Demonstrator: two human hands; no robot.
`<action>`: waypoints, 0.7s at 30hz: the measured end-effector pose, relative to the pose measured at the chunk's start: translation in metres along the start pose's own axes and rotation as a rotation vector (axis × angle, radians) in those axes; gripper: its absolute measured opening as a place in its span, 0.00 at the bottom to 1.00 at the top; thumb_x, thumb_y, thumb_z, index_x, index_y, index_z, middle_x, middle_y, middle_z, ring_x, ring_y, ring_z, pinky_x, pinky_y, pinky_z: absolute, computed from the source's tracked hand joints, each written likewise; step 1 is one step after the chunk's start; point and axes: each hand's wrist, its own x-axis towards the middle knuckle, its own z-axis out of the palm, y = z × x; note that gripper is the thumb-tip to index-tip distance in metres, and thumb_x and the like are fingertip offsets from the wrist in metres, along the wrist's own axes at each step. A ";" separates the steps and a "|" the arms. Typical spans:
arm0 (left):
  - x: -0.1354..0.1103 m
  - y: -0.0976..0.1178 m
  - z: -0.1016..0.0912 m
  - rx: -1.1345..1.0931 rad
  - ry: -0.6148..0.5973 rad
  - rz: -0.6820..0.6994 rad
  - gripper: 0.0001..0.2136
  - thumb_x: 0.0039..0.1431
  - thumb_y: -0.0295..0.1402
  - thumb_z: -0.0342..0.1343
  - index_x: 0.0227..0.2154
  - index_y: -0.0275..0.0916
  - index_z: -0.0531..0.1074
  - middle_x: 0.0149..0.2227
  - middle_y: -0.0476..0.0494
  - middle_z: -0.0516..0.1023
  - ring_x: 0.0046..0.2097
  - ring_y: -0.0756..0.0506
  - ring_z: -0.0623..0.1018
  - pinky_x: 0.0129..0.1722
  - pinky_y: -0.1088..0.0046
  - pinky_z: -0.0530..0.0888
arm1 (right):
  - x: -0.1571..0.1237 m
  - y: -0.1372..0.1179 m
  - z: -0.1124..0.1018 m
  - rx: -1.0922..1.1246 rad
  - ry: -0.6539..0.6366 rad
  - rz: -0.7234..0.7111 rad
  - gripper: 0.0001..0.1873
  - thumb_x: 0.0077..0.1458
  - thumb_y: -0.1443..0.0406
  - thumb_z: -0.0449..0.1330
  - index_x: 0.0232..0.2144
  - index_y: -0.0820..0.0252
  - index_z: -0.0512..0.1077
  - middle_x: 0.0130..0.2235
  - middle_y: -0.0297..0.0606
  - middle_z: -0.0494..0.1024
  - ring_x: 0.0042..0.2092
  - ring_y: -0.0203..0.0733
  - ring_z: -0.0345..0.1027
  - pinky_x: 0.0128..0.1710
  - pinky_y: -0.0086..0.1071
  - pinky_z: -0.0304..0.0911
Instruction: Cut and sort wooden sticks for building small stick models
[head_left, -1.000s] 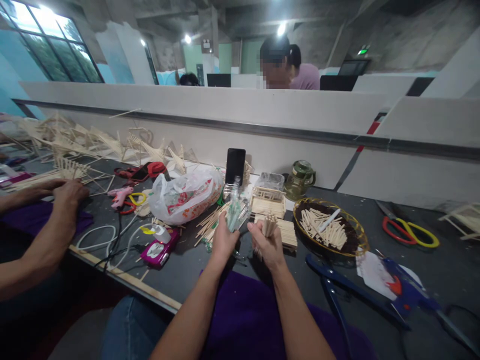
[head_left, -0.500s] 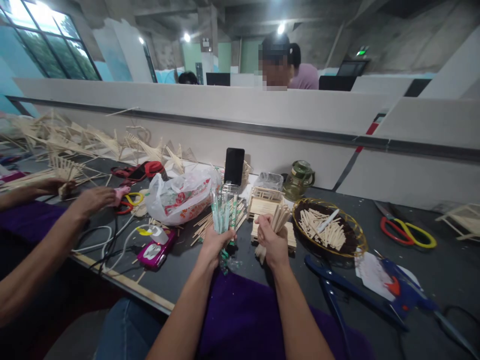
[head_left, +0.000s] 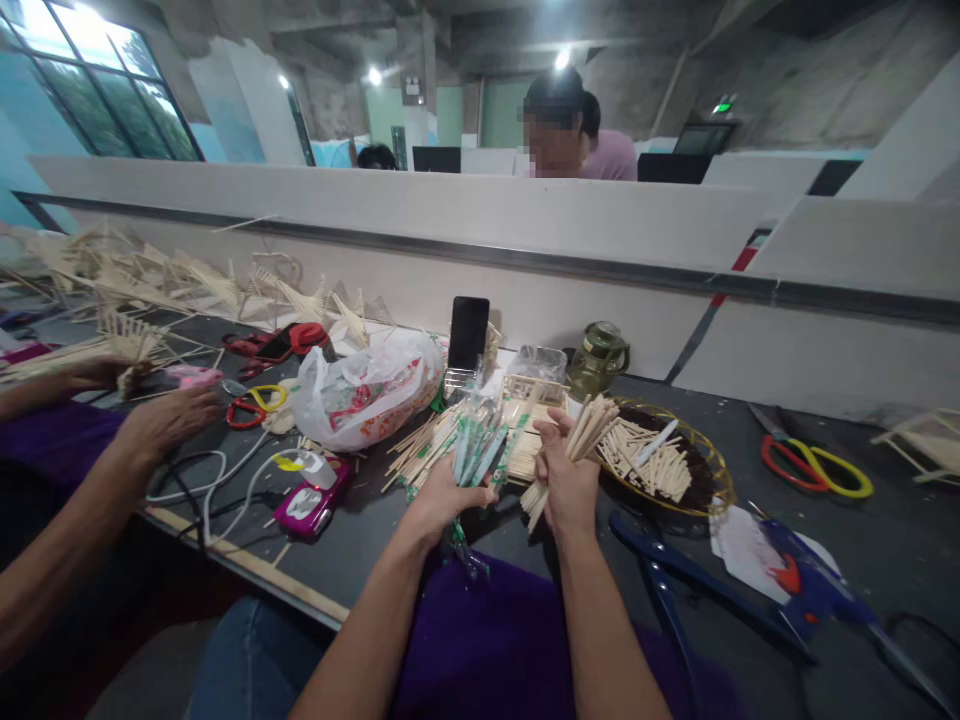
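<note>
My left hand point(head_left: 444, 500) is closed round a bunch of clear plastic wrappers with green print point(head_left: 474, 445), whose ends hang below the fist. In my right hand point(head_left: 568, 485) a bundle of wooden sticks point(head_left: 592, 425) is gripped, tilted up to the right. Behind the hands stands a small structure built of sticks point(head_left: 525, 395), partly hidden. Loose sticks point(head_left: 412, 455) lie on the table left of the wrappers. Right of my right hand is a round basket point(head_left: 724, 485) holding short sticks point(head_left: 649, 460) and a white pen-like tool point(head_left: 657, 440).
A plastic bag point(head_left: 360, 390), a purple device point(head_left: 311, 505) and cords lie left; a co-worker's hand point(head_left: 169, 420) is farther left. A phone point(head_left: 469, 332) and jar point(head_left: 598, 360) stand behind. Blue long-handled cutters point(head_left: 697, 565), a glue gun point(head_left: 814, 580) and scissors point(head_left: 810, 465) lie right.
Both my hands have moved slightly right with their bundles. The wrappers now lean right and fan out more; the stick bundle tilts further right. The co-worker's hand has shifted left.
</note>
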 end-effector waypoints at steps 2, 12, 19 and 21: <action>0.001 -0.003 0.000 0.081 0.011 0.021 0.14 0.39 0.26 0.66 0.31 0.36 0.70 0.26 0.52 0.73 0.28 0.50 0.71 0.30 0.75 0.67 | 0.000 -0.003 -0.001 -0.022 -0.066 -0.024 0.26 0.47 0.54 0.68 0.46 0.61 0.73 0.36 0.37 0.78 0.18 0.23 0.52 0.14 0.23 0.48; 0.010 -0.010 0.007 0.010 0.076 0.063 0.28 0.36 0.27 0.67 0.46 0.34 0.72 0.39 0.45 0.80 0.40 0.43 0.77 0.41 0.70 0.70 | -0.014 -0.001 0.000 -0.409 -0.445 -0.234 0.09 0.54 0.60 0.62 0.31 0.58 0.80 0.34 0.38 0.82 0.36 0.43 0.74 0.37 0.32 0.67; 0.012 -0.013 0.004 0.052 0.142 0.102 0.13 0.34 0.22 0.61 0.30 0.35 0.74 0.30 0.49 0.79 0.34 0.45 0.76 0.39 0.71 0.71 | -0.017 0.024 0.003 -0.490 -0.602 -0.066 0.14 0.53 0.56 0.62 0.30 0.61 0.79 0.25 0.35 0.78 0.24 0.37 0.67 0.23 0.28 0.60; 0.013 -0.016 0.002 0.054 0.140 0.115 0.14 0.36 0.24 0.62 0.31 0.34 0.75 0.31 0.48 0.79 0.34 0.45 0.76 0.38 0.71 0.71 | -0.019 0.023 0.005 -0.445 -0.571 -0.047 0.15 0.52 0.55 0.63 0.33 0.61 0.79 0.28 0.37 0.79 0.21 0.35 0.64 0.20 0.27 0.58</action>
